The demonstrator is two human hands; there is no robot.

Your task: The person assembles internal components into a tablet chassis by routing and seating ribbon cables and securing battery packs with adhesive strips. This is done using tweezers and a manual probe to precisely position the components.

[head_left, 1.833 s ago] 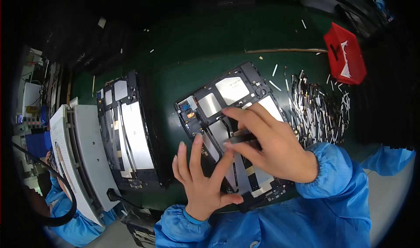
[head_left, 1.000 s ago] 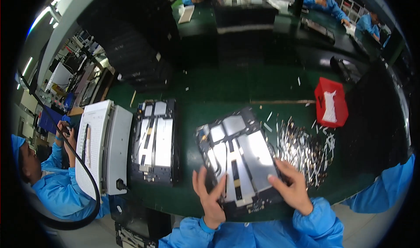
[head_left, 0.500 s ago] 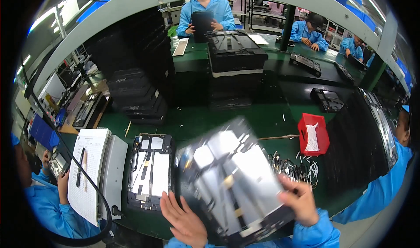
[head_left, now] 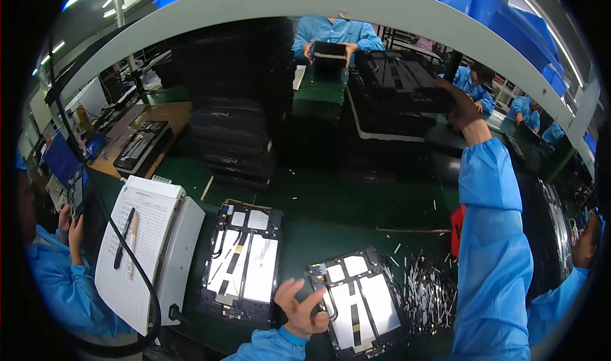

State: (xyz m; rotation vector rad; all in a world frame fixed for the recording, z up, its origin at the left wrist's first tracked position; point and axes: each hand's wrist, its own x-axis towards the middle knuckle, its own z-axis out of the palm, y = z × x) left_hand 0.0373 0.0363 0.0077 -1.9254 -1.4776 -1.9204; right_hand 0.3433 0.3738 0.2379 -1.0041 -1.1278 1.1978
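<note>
An opened tablet (head_left: 375,297) with silvery battery cells and black ribbon cables lies at the front middle of the green bench. Beside its left edge is my left hand (head_left: 304,311), fingers apart and bent, holding nothing. A second opened tablet (head_left: 261,269) lies to the left of that hand. My right arm stretches far forward. At its end, my right hand (head_left: 468,111) grips the right edge of the top tablet (head_left: 401,81) on a dark stack, which looks slightly tilted there. Part of the fingers is in shadow.
A tall stack of black trays (head_left: 232,119) stands at the back left. Left of the tablets is a white box (head_left: 188,246) bearing a paper form (head_left: 149,202) and pens. Small white strips (head_left: 429,294) are heaped at right, near a partly hidden red bin (head_left: 456,230). Co-workers sit around.
The tablet that was in my right hand now lies on the bench. My right hand has let go of it and reached forward to the stack. The view has shifted.
</note>
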